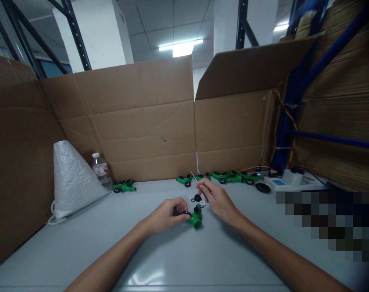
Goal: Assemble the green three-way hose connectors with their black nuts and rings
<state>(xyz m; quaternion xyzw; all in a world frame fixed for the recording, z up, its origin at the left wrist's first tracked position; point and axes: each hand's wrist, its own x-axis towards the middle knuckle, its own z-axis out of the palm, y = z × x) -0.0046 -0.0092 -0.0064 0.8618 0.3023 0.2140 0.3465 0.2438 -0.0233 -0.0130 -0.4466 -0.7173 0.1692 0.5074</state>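
A: Where was the green toy?

B: Mid-table, btwn both hands. Cdn't tell if it touched the top or was held just off it.

A: L hand?

B: Pinching it, thumb & fingers pressed to its L side.

A: And R hand?

B: Fingers closed on a thin rod, tip angled up & away. Black disc & white ring sat just below those fingers, nr the toy.

A: Further out?

B: Row of green toy cars along the base of the cardboard wall. Clear bottle & whitish bag to L; power strip far R, w/ black oval piece just beside.
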